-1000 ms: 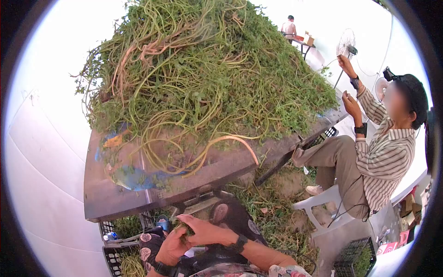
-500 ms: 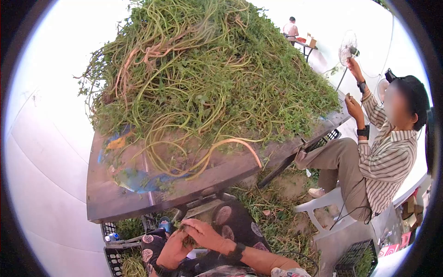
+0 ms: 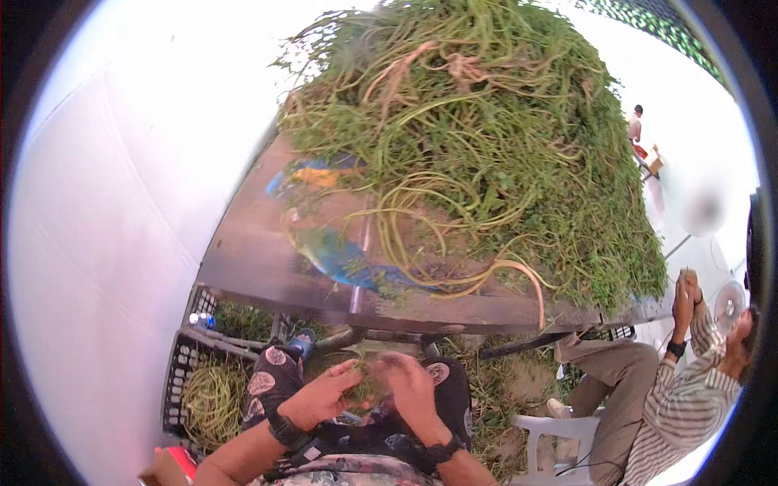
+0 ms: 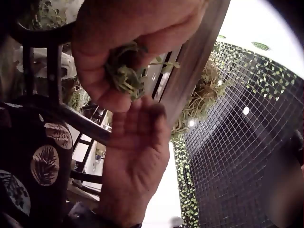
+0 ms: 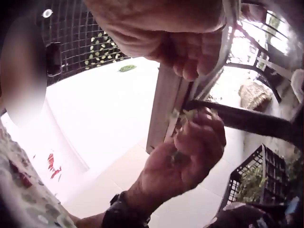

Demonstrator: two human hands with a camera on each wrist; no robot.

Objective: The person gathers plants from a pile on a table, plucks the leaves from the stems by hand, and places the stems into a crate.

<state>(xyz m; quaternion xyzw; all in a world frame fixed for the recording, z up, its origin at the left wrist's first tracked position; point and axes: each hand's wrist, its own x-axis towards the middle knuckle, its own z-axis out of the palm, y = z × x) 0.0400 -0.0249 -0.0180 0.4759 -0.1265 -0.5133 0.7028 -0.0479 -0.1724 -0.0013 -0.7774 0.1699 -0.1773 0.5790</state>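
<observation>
At the lap in the head view, the left hand [image 3: 324, 394] grips a small bunch of green sprigs [image 3: 362, 390]. Close up in the left wrist view, curled fingers of the left hand [image 4: 137, 31] wrap the leafy sprigs [image 4: 127, 80]. Just beside it the right hand [image 3: 412, 390] is blurred. In the left wrist view the right hand [image 4: 135, 156] shows its palm, fingers loosely extended near the left fingertips. Seen from the right wrist, the right hand [image 5: 166, 33] has slightly bent fingers, with nothing visible in them, above the left hand [image 5: 185, 159].
A big heap of leafy stems [image 3: 494, 146] covers much of the table [image 3: 251, 259], with long loose stems at its front. Black crates, one with pale stems [image 3: 215, 397], stand at lower left. A person in a striped shirt [image 3: 681, 417] sits at right; greens litter the floor.
The head view has turned, so the table and heap appear farther right, and the left crate shows more. The hands, earlier close together around the greens, are now slightly apart.
</observation>
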